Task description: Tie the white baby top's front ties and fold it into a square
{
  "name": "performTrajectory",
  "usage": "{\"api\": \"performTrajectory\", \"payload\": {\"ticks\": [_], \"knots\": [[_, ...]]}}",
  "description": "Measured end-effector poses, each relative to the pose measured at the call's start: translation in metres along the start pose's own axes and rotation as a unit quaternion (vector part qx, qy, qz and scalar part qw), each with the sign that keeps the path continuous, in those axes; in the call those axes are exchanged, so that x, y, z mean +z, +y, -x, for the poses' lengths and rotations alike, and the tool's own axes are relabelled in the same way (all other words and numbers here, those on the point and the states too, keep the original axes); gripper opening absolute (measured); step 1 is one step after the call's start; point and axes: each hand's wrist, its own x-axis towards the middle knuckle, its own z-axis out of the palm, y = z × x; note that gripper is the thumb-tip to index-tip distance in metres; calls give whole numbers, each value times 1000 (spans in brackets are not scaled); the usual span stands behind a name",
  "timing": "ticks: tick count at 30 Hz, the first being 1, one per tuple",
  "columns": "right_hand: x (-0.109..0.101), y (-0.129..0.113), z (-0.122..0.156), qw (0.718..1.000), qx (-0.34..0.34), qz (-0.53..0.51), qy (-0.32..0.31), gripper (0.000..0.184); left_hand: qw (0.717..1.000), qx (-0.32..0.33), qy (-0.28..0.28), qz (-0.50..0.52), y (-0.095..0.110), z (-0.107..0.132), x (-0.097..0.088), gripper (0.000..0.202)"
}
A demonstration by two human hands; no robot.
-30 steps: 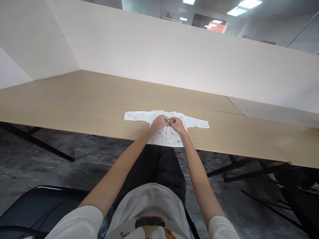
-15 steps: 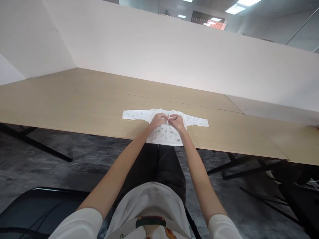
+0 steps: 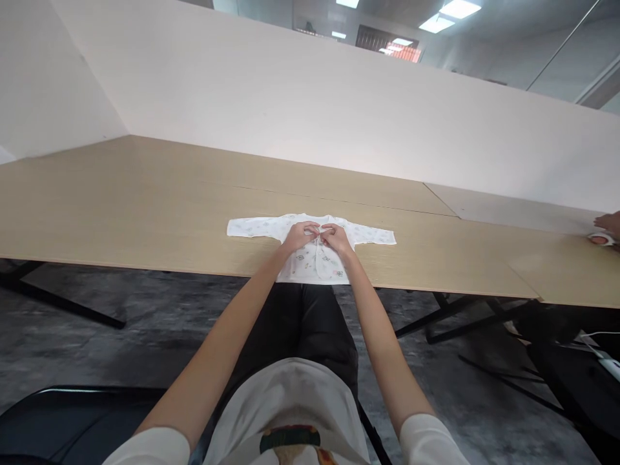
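Note:
A small white baby shirt (image 3: 306, 263) with a faint print lies flat on the wooden table (image 3: 169, 200), both sleeves stretched out sideways. Its lower hem reaches the table's front edge. My left hand (image 3: 301, 235) pinches the cloth at the front opening, just below the neckline. Facing it from the other side, my right hand (image 3: 336, 238) has its fingers closed on the same opening. The fingertips of both hands nearly meet there. Whatever small fastening lies between them is hidden by the fingers.
A white partition (image 3: 271, 103) rises behind the table. At the far right, another person's hand (image 3: 609, 222) is by a round red-and-white object (image 3: 601, 239). A black chair (image 3: 72, 420) stands at my left, and dark table legs (image 3: 450, 316) show below.
The view has shifted slightly to the right, bringing the other person's hand into sight. Both my hands stay at the shirt's front opening, with only small finger movement.

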Motion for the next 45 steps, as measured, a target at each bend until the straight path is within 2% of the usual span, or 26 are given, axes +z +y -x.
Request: {"api": "performTrajectory", "payload": {"ticks": [4, 7, 13, 16, 19, 22, 29, 33, 36, 40, 45], "knots": [[2, 4, 0, 999, -31, 27, -6, 30, 1000, -20, -14, -8, 5, 1, -1, 38], [1, 6, -2, 1000, -17, 10, 6, 31, 999, -33, -11, -7, 6, 2, -1, 42], [-2, 6, -6, 999, 5, -18, 38, 33, 1000, 1, -15, -22, 10, 4, -1, 25], [-1, 6, -7, 999, 9, -19, 33, 33, 994, 33, -20, -106, 20, 5, -1, 18], [1, 6, -7, 999, 14, -17, 37, 33, 973, 64, -24, -220, 33, 12, 0, 24], [2, 6, -8, 999, 14, -7, 41, 34, 960, 82, -63, -259, 40, 24, 0, 27], [-1, 4, -4, 999, -5, 29, 30, 34, 970, 41, -122, -204, 35, 40, -7, 23], [-6, -5, 14, 998, 0, 52, -42, 31, 972, 41, -129, -193, 32, 38, -8, 28], [-9, -8, 35, 992, -26, 98, -80, 28, 972, 41, -123, -198, 33, 38, -8, 32], [-11, -5, 52, 990, -55, 113, -67, 28, 974, 32, -121, -186, 35, 40, -8, 33], [-7, 6, 57, 992, -83, 94, -27, 22, 984, 16, -120, -131, 35, 41, -9, 24]]}}
